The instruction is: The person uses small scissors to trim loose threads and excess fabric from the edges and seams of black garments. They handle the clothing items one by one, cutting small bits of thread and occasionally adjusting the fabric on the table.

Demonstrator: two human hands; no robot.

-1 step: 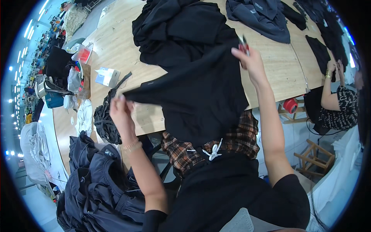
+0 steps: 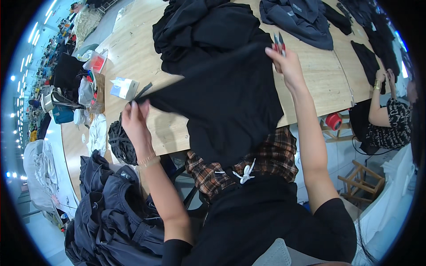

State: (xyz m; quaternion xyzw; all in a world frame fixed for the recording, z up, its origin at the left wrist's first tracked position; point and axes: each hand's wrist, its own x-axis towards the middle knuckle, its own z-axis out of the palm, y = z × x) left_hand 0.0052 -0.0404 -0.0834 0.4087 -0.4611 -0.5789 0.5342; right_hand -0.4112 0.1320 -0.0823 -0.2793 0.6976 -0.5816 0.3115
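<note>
**Head view: black garment stretched between two hands over a wooden table**

Nearest the camera lie the person's dark lap and a plaid shirt hem (image 2: 248, 162) with a white drawstring bow (image 2: 243, 174). To the left, a heap of dark navy garments (image 2: 111, 213) sits below the table edge.

The left hand (image 2: 135, 122) pinches one corner of a black garment (image 2: 222, 97), fingers closed tight on the cloth. The right hand (image 2: 288, 64) grips the opposite edge higher up, fingers curled around the fabric and around small red-handled snips (image 2: 278, 43) that stick up from the fist. The garment hangs taut between both hands, its lower part draping over the near edge of the wooden table (image 2: 133, 57).

Beyond it rests a pile of black clothes (image 2: 195, 26), then a grey-blue garment (image 2: 297, 17). A small white box (image 2: 123, 87) lies left. At far right, another person's arm (image 2: 377, 111) rests near the table.
</note>
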